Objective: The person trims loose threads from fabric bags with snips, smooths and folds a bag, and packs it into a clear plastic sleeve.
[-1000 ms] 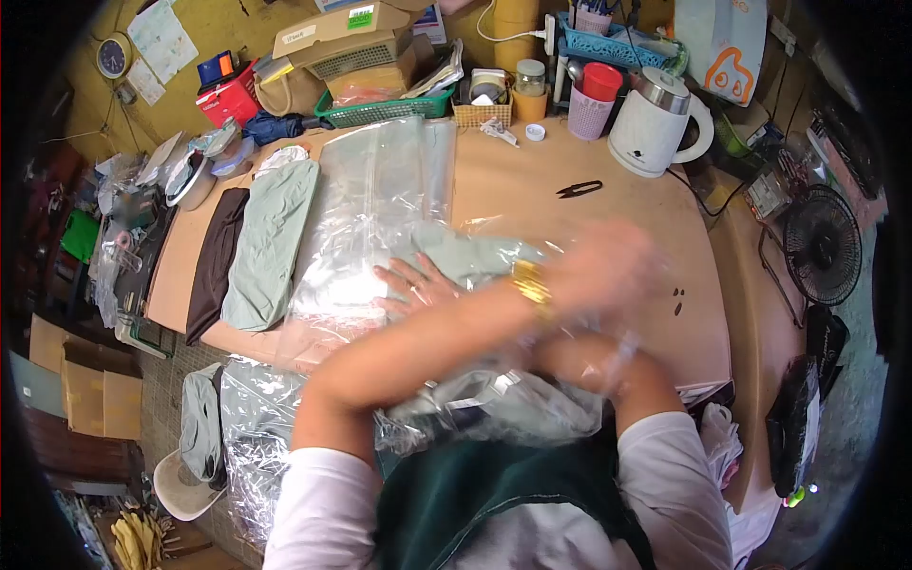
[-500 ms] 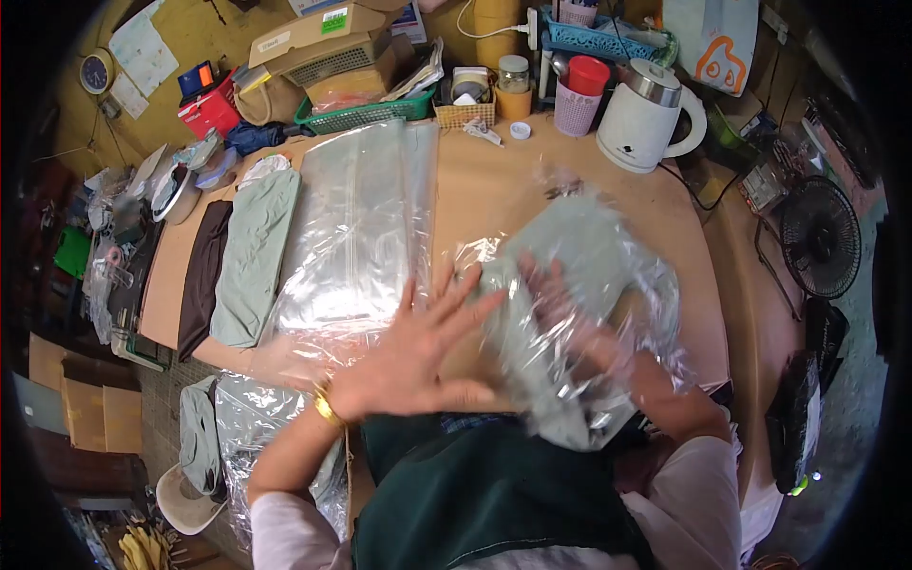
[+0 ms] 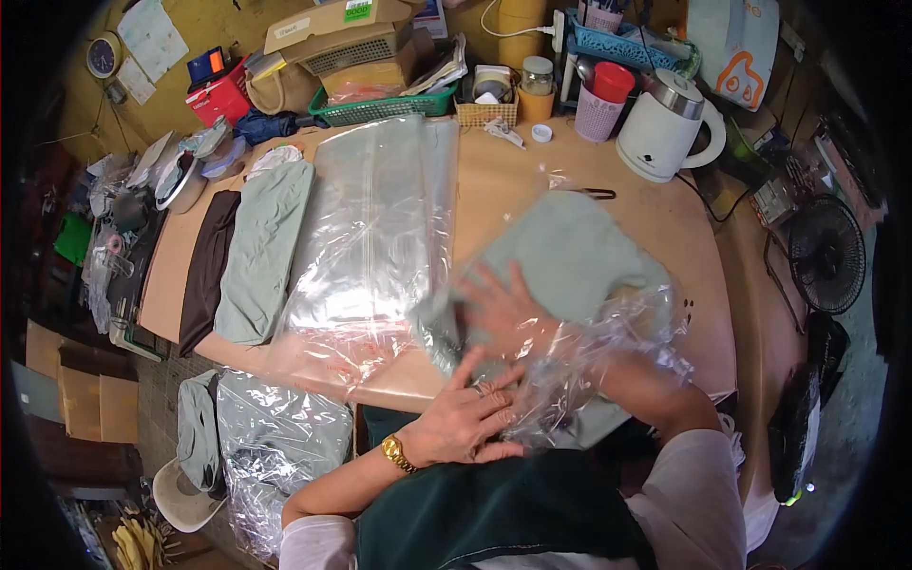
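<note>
A pale green cloth (image 3: 560, 252) lies on the tan table in front of me, with a crinkled clear plastic bag (image 3: 636, 328) round its lower right part. My right hand (image 3: 503, 309) reaches through the plastic, fingers spread over the cloth and somewhat blurred. Near the table's front edge, my left hand (image 3: 470, 413) touches the plastic and the cloth's lower edge, its fingers apart. A gold watch (image 3: 397, 453) is on my left wrist. Left of the hands is a flat stack of clear plastic bags (image 3: 361, 228).
Folded green cloth (image 3: 266, 252) and dark brown cloth (image 3: 207, 275) lie at the table's left. A white kettle (image 3: 660, 128), a green basket (image 3: 380, 111) and a pink cup (image 3: 597, 114) stand along the back. A black fan (image 3: 825, 252) is at the right. Bagged cloth (image 3: 280, 437) sits below the table's front left.
My left hand has moved down toward the table's front edge. My right hand has shifted left over the cloth, which now lies flatter and wider. The plastic has bunched around my right forearm.
</note>
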`<state>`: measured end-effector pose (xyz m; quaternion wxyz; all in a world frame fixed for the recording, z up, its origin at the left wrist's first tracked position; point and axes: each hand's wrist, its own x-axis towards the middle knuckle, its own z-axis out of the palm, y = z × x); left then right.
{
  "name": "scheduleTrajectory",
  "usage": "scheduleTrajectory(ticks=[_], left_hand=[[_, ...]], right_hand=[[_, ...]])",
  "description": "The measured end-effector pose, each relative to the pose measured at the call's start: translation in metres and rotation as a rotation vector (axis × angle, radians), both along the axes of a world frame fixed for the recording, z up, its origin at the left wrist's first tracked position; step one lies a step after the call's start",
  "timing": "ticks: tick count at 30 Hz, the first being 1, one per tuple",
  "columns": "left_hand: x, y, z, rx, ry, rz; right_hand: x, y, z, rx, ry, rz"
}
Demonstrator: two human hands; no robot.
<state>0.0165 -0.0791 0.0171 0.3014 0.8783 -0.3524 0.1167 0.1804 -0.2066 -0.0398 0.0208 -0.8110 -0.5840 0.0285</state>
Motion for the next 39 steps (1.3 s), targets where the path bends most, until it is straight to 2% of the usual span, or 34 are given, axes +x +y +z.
scheduleTrajectory(ticks=[1, 2, 3, 4, 5, 7, 8, 9, 11, 12, 13, 15, 16, 17, 19, 21, 22, 24, 25, 27, 28, 29, 31, 33, 34, 35, 37, 38, 39], left_hand=[[0.000, 0.003, 0.004, -0.001, 0.001, -0.002], [0.000, 0.006, 0.010, -0.039, 0.055, -0.003], [0.002, 0.007, 0.022, -0.075, 0.109, -0.004], [0.009, 0.006, 0.038, 0.033, 0.027, 0.050], [0.010, 0.007, 0.038, 0.034, 0.025, 0.048], [0.011, 0.003, 0.036, 0.170, 0.103, 0.217], [0.012, 0.000, 0.031, 0.166, 0.085, 0.186], [0.014, -0.001, 0.035, 0.169, 0.080, 0.182], [0.017, -0.010, 0.052, 0.221, 0.406, 0.088], [0.022, -0.015, 0.060, 0.127, 0.236, 0.106], [0.028, -0.019, 0.061, 0.128, 0.236, 0.104], [0.038, -0.028, 0.057, -0.023, 0.180, 0.081], [0.045, -0.031, 0.047, -0.032, 0.155, 0.014], [0.042, -0.036, 0.043, -0.032, 0.153, 0.018], [0.034, -0.044, 0.048, -0.095, -0.052, -0.147], [0.020, -0.041, 0.064, -0.193, -0.013, -0.191], [0.013, -0.031, 0.072, -0.178, 0.056, -0.120], [0.007, 0.000, 0.071, -0.229, 0.150, 0.045], [0.005, 0.017, 0.054, -0.336, -0.032, 0.225], [-0.009, 0.045, 0.018, -0.332, -0.018, 0.890], [-0.011, 0.054, 0.005, -0.823, 0.333, 0.820], [-0.010, 0.059, -0.009, -1.196, 0.568, 0.751], [-0.003, 0.057, -0.020, -1.635, 0.810, 0.629], [0.012, 0.048, -0.023, -1.669, 0.769, 0.606], [0.016, 0.045, -0.025, -1.700, 0.729, 0.584], [0.016, 0.044, -0.025, -1.707, 0.737, 0.590], [0.018, 0.045, -0.026, -1.613, 0.645, 0.664], [0.017, 0.044, -0.022, -1.594, 0.622, 0.638], [0.015, 0.042, -0.024, -1.601, 0.619, 0.650]], right_hand=[[0.002, 0.000, -0.002, -0.001, 0.001, -0.002], [0.007, -0.001, -0.004, 0.011, 0.252, 0.112], [0.011, -0.005, 0.004, 0.163, 0.546, 0.100], [0.016, -0.009, 0.011, 0.314, 0.838, 0.108], [0.026, -0.009, 0.019, 0.315, 0.835, 0.106], [0.045, -0.014, 0.029, 0.253, -0.037, -0.587], [0.061, -0.018, -0.014, 0.136, -0.044, -0.598], [0.058, -0.016, -0.010, 0.140, -0.047, -0.603], [0.052, -0.007, 0.004, 0.056, 0.148, -0.245], [0.051, -0.004, 0.006, 0.090, 0.107, -0.270], [0.053, 0.002, 0.010, 0.091, 0.107, -0.272], [0.065, 0.016, 0.023, -0.026, 0.120, -0.473], [0.074, 0.019, 0.023, -0.025, 0.119, -0.471], [0.084, 0.024, 0.019, 0.004, 0.101, -0.514], [0.107, 0.032, 0.010, 0.036, 0.090, -0.552], [0.126, 0.032, 0.001, 0.102, 0.027, -0.684], [0.123, 0.029, -0.001, 0.103, 0.032, -0.672], [0.103, 0.015, -0.005, 0.273, 0.526, -0.207], [0.079, 0.005, 0.000, 0.268, 0.528, -0.198], [0.030, -0.014, 0.013, 0.363, -0.065, 0.102], [0.032, -0.013, 0.011, 0.363, -0.059, 0.104], [0.038, -0.013, 0.010, 0.313, 0.146, 0.108], [0.033, -0.005, 0.016, 0.251, 0.355, 0.115], [0.004, 0.027, 0.035, 0.293, 0.413, 0.222], [-0.011, 0.036, 0.022, 0.296, 0.268, 0.168], [-0.016, 0.035, 0.015, 0.289, 0.277, 0.167], [-0.020, 0.038, 0.008, 0.308, 0.096, 0.201], [-0.016, 0.039, -0.008, 0.316, 0.079, 0.212], [-0.019, 0.044, -0.001, 0.313, 0.086, 0.222]])
